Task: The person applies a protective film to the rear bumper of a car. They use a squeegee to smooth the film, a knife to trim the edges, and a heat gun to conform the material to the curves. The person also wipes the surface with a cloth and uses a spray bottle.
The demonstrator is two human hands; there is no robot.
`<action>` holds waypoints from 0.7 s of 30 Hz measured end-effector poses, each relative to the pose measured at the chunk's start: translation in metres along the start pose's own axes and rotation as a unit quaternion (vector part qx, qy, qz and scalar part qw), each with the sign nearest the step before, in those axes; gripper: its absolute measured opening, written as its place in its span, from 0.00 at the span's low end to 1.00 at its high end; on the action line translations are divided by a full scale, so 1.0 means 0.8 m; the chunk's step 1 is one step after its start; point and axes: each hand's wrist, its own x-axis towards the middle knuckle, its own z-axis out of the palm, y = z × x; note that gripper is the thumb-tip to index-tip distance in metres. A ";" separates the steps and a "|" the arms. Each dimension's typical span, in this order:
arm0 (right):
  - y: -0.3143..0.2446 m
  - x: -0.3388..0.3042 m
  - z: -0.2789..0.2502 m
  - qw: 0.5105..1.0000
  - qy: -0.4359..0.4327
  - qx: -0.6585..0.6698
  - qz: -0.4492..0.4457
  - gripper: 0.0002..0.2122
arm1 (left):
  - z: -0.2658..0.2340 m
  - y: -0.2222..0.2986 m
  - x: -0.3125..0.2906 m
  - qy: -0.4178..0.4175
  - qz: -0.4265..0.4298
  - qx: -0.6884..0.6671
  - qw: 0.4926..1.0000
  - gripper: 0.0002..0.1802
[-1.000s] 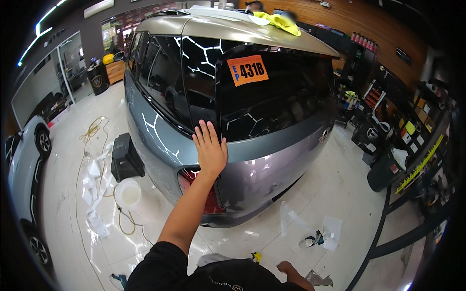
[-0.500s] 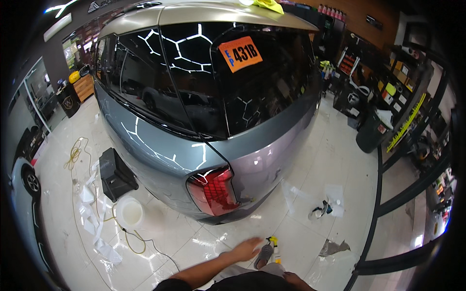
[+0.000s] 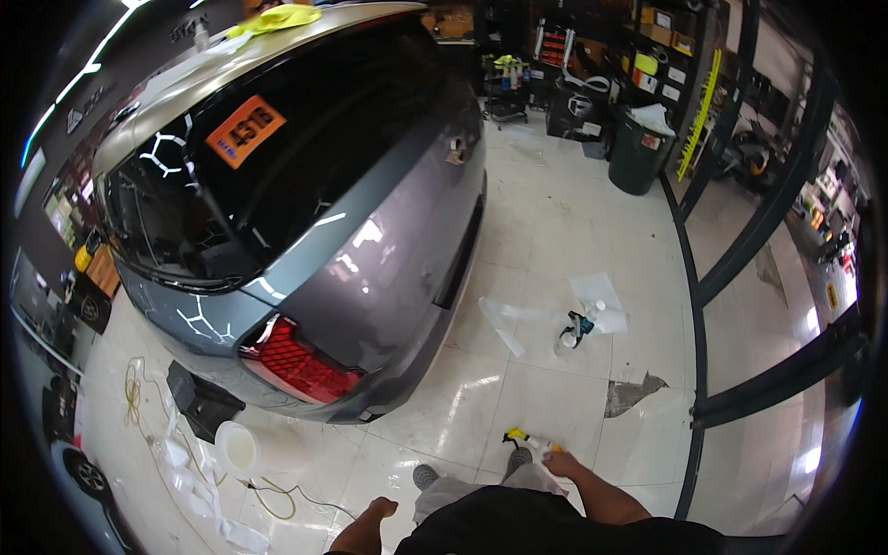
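Observation:
My right hand (image 3: 561,462) is by my right knee, its fingers closed at the lower end of a white spray bottle (image 3: 536,441) with a yellow trigger head. The bottle lies tilted, its head pointing left above my shoe. Low on my left side, my left hand (image 3: 382,507) hangs with fingers loosely curled and nothing visible in them. Ahead and to the left stands the rear of a grey-blue car (image 3: 361,277) with a red tail light (image 3: 301,365). An orange sticker (image 3: 246,132) is on its dark rear window. Neither hand touches the car.
A white bucket (image 3: 239,448), a black step stool (image 3: 199,400), a yellow hose (image 3: 277,502) and crumpled film lie left. Clear film and a small dark tool (image 3: 575,328) are on the tiles ahead. A bin (image 3: 638,153) and dark metal frame (image 3: 700,370) stand right. Yellow cloth (image 3: 277,18) rests on the roof.
My view has turned right, so the car sits further left. My left hand has drawn back from in front of me to my side. My right hand and the spray bottle show more fully.

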 end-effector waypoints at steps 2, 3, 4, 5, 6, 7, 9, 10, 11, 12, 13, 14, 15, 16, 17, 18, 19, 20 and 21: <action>0.003 0.002 -0.042 0.992 0.062 0.109 0.029 0.19 | 0.014 0.042 0.009 -0.003 0.040 0.055 0.998 0.33; 0.021 0.002 -0.049 0.979 0.115 0.165 0.043 0.18 | 0.019 0.081 0.017 0.003 0.072 0.035 0.997 0.32; 0.036 -0.001 -0.062 0.979 0.153 0.135 -0.001 0.17 | 0.009 0.125 0.023 -0.048 0.088 0.007 0.995 0.30; 0.051 -0.004 -0.066 0.985 0.144 0.088 -0.020 0.17 | 0.003 0.162 0.026 -0.006 0.197 0.168 0.966 0.29; 0.084 -0.003 -0.068 0.989 0.141 0.037 -0.033 0.17 | -0.003 0.203 0.025 -0.008 0.198 0.187 0.962 0.28; 0.119 0.000 -0.065 0.994 0.111 0.000 0.004 0.17 | -0.017 0.246 0.019 -0.009 0.203 0.198 0.959 0.27; 0.192 -0.006 -0.048 0.993 0.046 -0.078 0.081 0.15 | -0.062 0.324 -0.011 0.032 0.276 0.214 0.937 0.26; 0.220 -0.012 -0.044 0.995 0.085 -0.003 0.046 0.15 | -0.079 0.346 -0.020 0.057 0.304 0.220 0.925 0.25; 0.244 -0.016 -0.040 0.989 0.124 0.074 0.006 0.14 | -0.088 0.355 -0.022 0.075 0.284 0.110 0.950 0.24; 0.248 -0.023 -0.043 0.978 0.147 0.148 0.007 0.13 | -0.089 0.359 -0.022 0.088 0.258 -0.003 0.962 0.23; 0.250 -0.026 -0.047 0.960 0.172 0.221 0.003 0.13 | -0.090 0.361 -0.023 0.100 0.229 -0.116 0.961 0.22; 0.240 -0.038 -0.065 0.940 0.185 0.285 0.035 0.13 | -0.091 0.359 -0.023 0.106 0.241 -0.053 0.963 0.22; 0.240 -0.041 -0.081 0.914 0.201 0.346 0.068 0.12 | -0.099 0.353 -0.018 0.114 0.256 0.011 0.960 0.23; 0.244 -0.037 -0.085 0.917 0.221 0.330 0.047 0.12 | -0.106 0.345 -0.014 0.121 0.270 0.075 0.952 0.24; 0.276 -0.030 -0.068 0.916 0.251 0.312 0.036 0.12 | -0.115 0.349 -0.009 0.122 0.294 0.143 0.937 0.25; 0.297 -0.026 -0.056 0.915 0.275 0.295 0.023 0.12 | -0.117 0.349 -0.008 0.109 0.248 0.131 0.954 0.26; 0.296 -0.027 -0.059 0.970 0.190 0.151 0.033 0.11 | -0.116 0.344 -0.011 0.094 0.196 0.118 0.969 0.27; 0.291 -0.028 -0.055 0.994 0.098 0.005 0.043 0.11 | -0.118 0.338 -0.013 0.078 0.143 0.107 0.981 0.28; 0.288 -0.029 -0.053 0.989 0.003 -0.141 0.052 0.12 | -0.117 0.330 -0.011 0.052 0.124 0.103 0.986 0.28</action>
